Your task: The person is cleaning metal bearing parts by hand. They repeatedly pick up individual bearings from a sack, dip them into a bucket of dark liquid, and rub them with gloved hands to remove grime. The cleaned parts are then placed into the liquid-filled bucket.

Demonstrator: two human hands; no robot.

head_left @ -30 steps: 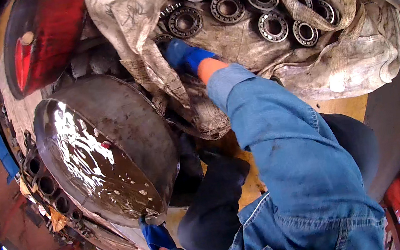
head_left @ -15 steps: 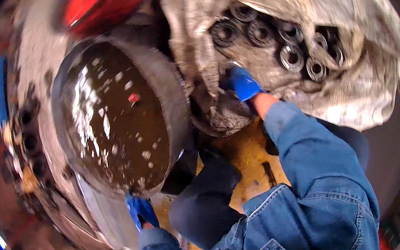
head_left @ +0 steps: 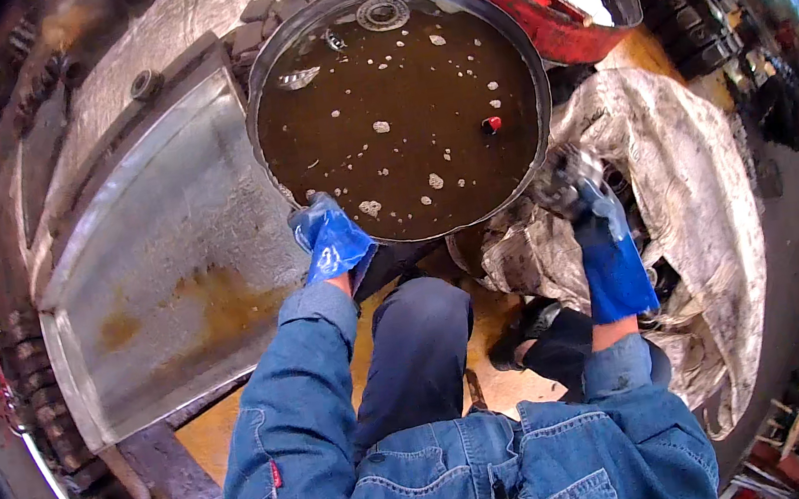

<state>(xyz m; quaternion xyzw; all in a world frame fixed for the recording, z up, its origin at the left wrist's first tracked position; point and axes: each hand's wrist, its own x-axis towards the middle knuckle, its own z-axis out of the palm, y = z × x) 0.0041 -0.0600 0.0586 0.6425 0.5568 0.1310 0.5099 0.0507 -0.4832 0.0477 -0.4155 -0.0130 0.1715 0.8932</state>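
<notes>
Head view: the bearing [head_left: 563, 173], blurred, is in the right hand [head_left: 603, 215], just beside the lower right rim of the basin [head_left: 541, 89] and at the left edge of the pale sack [head_left: 702, 169]; the right fingers are clamped on it; the left hand [head_left: 329, 236] is at the basin's lower left rim, but whether its fingers grip there cannot be told. Handling, as judged: heavy, rigid, slippery if oily; grasp the outer ring at opposite sides, clear of the rolling elements. Surroundings: a metal ring [head_left: 383, 13] shows in brown liquid [head_left: 388, 160] near the basin's far rim; a brown-stained metal tray [head_left: 176, 198] lies left of the basin; a red drum [head_left: 579, 44] stands beyond its upper right rim.
</notes>
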